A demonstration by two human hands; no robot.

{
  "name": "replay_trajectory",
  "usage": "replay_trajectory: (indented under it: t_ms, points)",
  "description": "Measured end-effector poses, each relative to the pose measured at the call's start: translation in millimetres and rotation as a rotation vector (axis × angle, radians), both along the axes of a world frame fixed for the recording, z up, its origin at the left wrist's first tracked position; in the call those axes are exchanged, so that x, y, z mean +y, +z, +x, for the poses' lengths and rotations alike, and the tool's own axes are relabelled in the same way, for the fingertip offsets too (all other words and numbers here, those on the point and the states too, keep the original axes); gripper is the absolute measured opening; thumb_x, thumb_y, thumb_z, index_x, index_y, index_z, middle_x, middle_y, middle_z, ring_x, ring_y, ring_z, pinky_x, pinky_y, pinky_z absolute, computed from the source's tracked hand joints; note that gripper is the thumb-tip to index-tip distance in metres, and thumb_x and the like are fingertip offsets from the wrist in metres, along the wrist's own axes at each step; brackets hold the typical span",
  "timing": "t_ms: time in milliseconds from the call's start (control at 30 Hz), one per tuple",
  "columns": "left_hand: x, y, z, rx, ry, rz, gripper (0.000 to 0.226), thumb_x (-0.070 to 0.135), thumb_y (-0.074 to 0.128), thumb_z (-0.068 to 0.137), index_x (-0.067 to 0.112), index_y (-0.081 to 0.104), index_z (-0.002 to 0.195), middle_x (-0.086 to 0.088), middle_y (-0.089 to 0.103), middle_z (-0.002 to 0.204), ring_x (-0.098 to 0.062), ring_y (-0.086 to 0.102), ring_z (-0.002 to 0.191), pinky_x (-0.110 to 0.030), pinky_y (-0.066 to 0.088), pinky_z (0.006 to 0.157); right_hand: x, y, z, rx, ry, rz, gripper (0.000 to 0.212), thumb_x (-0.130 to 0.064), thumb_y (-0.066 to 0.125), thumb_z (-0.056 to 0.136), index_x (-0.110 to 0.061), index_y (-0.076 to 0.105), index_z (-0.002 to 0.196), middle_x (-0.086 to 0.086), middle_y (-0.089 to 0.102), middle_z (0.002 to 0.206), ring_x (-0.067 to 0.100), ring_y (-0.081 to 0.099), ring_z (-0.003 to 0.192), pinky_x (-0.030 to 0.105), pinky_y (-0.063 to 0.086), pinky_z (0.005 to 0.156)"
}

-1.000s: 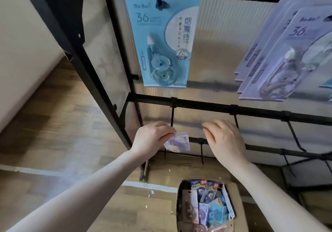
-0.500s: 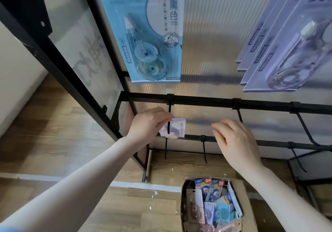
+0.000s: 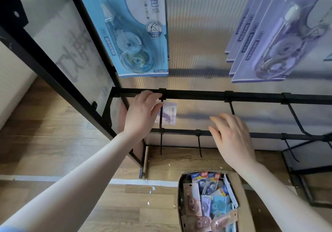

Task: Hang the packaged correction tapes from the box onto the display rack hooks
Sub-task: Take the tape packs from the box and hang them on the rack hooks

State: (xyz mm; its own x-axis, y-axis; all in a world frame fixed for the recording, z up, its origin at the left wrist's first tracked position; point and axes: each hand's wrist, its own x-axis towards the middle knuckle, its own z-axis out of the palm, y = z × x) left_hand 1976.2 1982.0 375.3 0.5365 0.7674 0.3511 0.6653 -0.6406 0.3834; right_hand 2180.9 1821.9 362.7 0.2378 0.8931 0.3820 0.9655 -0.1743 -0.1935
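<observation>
the left hand [image 3: 143, 113] pinches a small purple packaged correction tape [image 3: 169, 113] against a black hook [image 3: 161, 113] hanging from the rack's upper bar [image 3: 197, 95], with a blue pack [image 3: 133, 28] hanging above it. the right hand [image 3: 231, 138] hovers just to the right of the tape, fingers spread and relaxed, holding nothing, purple packs [image 3: 280, 39] above it. below the right hand, the cardboard box [image 3: 242, 195] of tapes sits on the wooden floor [image 3: 45, 142].

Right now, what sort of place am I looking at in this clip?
Probably a stationery shop's display area, or a mock-up of one: a black display rack with hooks, hanging carded correction tapes, and a cardboard box of more packs on the wood floor.
</observation>
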Motion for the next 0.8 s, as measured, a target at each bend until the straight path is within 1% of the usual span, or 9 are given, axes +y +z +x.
replay_trajectory:
  t_ms: [67,133,233,333,433,567,667,733,800]
  points:
    - [-8.1,-4.6,-9.1,-0.019,0.032,-0.021,0.042,0.032,0.04,0.093,0.01,0.055,0.125,-0.011,0.055,0.124,-0.028,0.05,0.114,-0.036,0.041,0.09,-5.4,-0.5,2.2,-0.007,-0.019,-0.023,0.044,-0.035,0.039,0.092,-0.005,0.061,0.116,0.016,0.06,0.111,0.032,0.058,0.102,0.041,0.049,0.085]
    - [-16.8,-7.8,-18.8,-0.042,0.059,-0.047,0.047,0.034,0.039,0.093,0.009,0.049,0.131,-0.011,0.05,0.134,-0.025,0.043,0.124,-0.035,0.035,0.1,-13.5,-2.9,4.7,0.0,-0.044,-0.033,0.046,-0.037,0.042,0.095,-0.005,0.054,0.125,0.018,0.056,0.121,0.033,0.055,0.11,0.042,0.046,0.091]
    - [-31.5,-13.8,-29.9,0.0,0.073,-0.05,0.053,0.038,0.035,0.094,0.007,0.043,0.136,-0.013,0.045,0.14,-0.027,0.035,0.133,-0.035,0.024,0.108,-30.1,-7.5,7.4,0.01,-0.091,-0.065,0.057,-0.037,0.046,0.089,-0.002,0.043,0.134,0.021,0.051,0.13,0.036,0.052,0.117,0.04,0.039,0.097]
    - [-48.3,-19.7,-34.7,0.04,0.069,-0.059,0.057,0.042,0.034,0.094,0.005,0.04,0.137,-0.015,0.043,0.141,-0.029,0.034,0.134,-0.043,0.03,0.108,-50.5,-12.7,11.6,0.029,-0.126,-0.108,0.066,-0.041,0.043,0.087,-0.001,0.035,0.139,0.022,0.047,0.136,0.035,0.05,0.122,0.036,0.034,0.098]
    - [-69.1,-22.4,-32.4,0.059,0.079,-0.068,0.064,0.049,0.032,0.094,0.004,0.037,0.139,-0.015,0.041,0.143,-0.029,0.032,0.135,-0.046,0.032,0.109,-71.4,-19.2,19.2,0.059,-0.167,-0.092,0.07,-0.038,0.053,0.084,0.0,0.031,0.14,0.023,0.047,0.136,0.035,0.052,0.12,0.036,0.035,0.095]
    - [-101.0,-32.0,-23.0,0.085,0.144,-0.08,0.064,0.046,0.032,0.092,0.006,0.032,0.142,-0.012,0.034,0.148,-0.025,0.026,0.139,-0.039,0.022,0.113,-95.9,-35.0,33.1,0.053,-0.165,-0.096,0.068,-0.033,0.058,0.082,0.0,0.037,0.137,0.024,0.051,0.131,0.038,0.056,0.114,0.039,0.037,0.091]
    - [-132.5,-54.5,-16.6,0.131,0.185,-0.116,0.066,0.048,0.031,0.091,0.007,0.031,0.143,-0.011,0.032,0.149,-0.023,0.023,0.141,-0.038,0.019,0.115,-119.2,-57.1,46.8,0.071,-0.137,-0.158,0.067,-0.029,0.067,0.081,-0.002,0.04,0.137,0.023,0.052,0.13,0.037,0.057,0.113,0.04,0.041,0.09]
    - [-160.8,-74.8,-8.8,0.158,0.209,-0.159,0.067,0.049,0.031,0.09,0.009,0.031,0.144,-0.009,0.031,0.15,-0.022,0.022,0.141,-0.039,0.02,0.114,-139.1,-75.1,59.4,0.098,-0.112,-0.216,0.066,-0.026,0.069,0.081,-0.004,0.042,0.137,0.022,0.052,0.131,0.037,0.056,0.115,0.04,0.039,0.091]
    - [-191.3,-95.5,2.3,0.179,0.225,-0.204,0.066,0.049,0.031,0.091,0.009,0.031,0.144,-0.009,0.031,0.15,-0.022,0.022,0.141,-0.042,0.023,0.114,-158.4,-91.2,75.8,0.103,-0.084,-0.268,0.065,-0.025,0.069,0.081,-0.004,0.043,0.137,0.021,0.05,0.134,0.036,0.054,0.118,0.037,0.033,0.093]
